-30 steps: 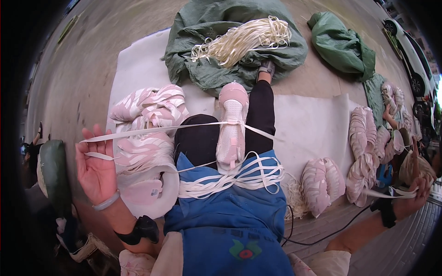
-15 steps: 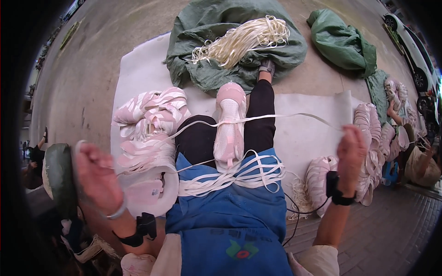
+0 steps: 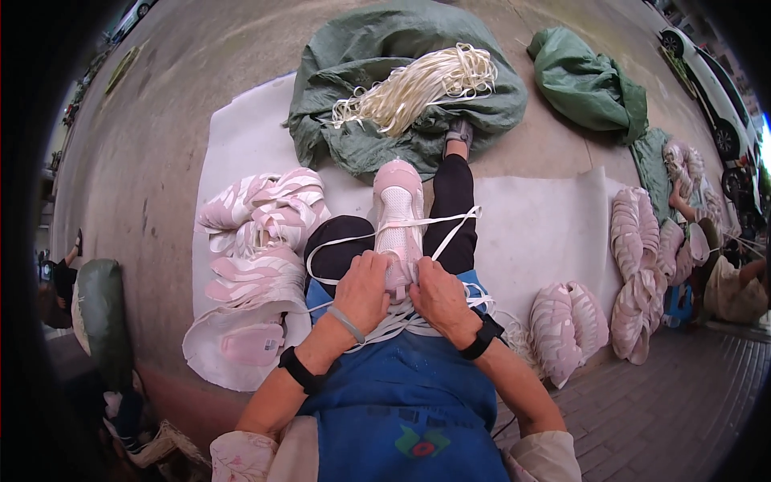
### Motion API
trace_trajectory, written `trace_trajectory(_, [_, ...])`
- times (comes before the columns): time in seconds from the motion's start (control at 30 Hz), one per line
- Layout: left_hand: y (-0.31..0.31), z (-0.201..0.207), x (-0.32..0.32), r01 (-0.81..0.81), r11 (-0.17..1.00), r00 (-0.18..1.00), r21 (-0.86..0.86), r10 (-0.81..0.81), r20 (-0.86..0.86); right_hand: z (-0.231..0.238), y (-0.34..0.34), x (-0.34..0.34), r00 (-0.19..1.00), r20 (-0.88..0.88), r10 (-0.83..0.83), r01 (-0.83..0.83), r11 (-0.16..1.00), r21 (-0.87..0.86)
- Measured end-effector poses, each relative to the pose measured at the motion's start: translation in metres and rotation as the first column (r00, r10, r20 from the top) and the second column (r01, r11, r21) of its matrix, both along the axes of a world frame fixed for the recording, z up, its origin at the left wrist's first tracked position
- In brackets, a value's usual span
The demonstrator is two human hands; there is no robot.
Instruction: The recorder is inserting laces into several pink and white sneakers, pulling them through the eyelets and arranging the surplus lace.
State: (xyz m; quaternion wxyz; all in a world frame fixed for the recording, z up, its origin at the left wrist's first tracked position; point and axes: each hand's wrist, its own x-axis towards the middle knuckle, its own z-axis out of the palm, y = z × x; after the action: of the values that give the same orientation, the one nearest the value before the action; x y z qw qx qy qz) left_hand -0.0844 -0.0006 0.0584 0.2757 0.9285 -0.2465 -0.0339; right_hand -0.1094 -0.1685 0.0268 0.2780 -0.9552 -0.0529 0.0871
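A pink and white shoe upper [image 3: 397, 210] lies lengthwise between my knees, its toe pointing away from me. My left hand [image 3: 363, 289] and my right hand [image 3: 441, 296] are closed on the two sides of its near end, fingertips bent at the edge. A flat white shoelace [image 3: 438, 219] crosses the upper in front of my hands. It loops out over both legs and back toward my fingers; whether they also pinch it is hidden. Loose white laces [image 3: 393, 324] lie on my blue apron [image 3: 401, 377], partly under my hands.
Stacked shoe uppers [image 3: 265, 209] lie at left on a white sheet [image 3: 546, 217], and more uppers [image 3: 567, 325] at right. Ahead, a bundle of cream laces [image 3: 418, 88] rests on a green sack [image 3: 337, 48]. Another green sack [image 3: 590, 84] lies beyond. A co-worker's arm [image 3: 753, 269] shows far right.
Both hands have come in from wide apart to the near end of the shoe upper and closed on it. The stretched shoelace has slackened into loops on either side.
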Motion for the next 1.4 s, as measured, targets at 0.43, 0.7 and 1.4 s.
trace_trajectory(0.43, [0.003, -0.028, -0.008, 0.078, 0.972, 0.971, 0.224, -0.125, 0.204, 0.001, 0.004, 0.0, 0.999, -0.045, -0.022, 0.026, 0.996, 0.082])
trace_trajectory(0.7, [0.035, 0.017, 0.025, -0.194, 0.916, 0.93, -0.35, 0.059, -0.362, 0.054, -0.029, 0.02, 0.874, -0.481, -0.072, 0.397, 0.677, 0.62])
trace_trajectory(1.4, [0.021, 0.051, 0.015, -0.474, 0.707, 0.454, -0.524, -0.314, -0.834, 0.073, 0.0, 0.023, 0.907, -0.41, -0.092, 0.409, -0.035, 0.912])
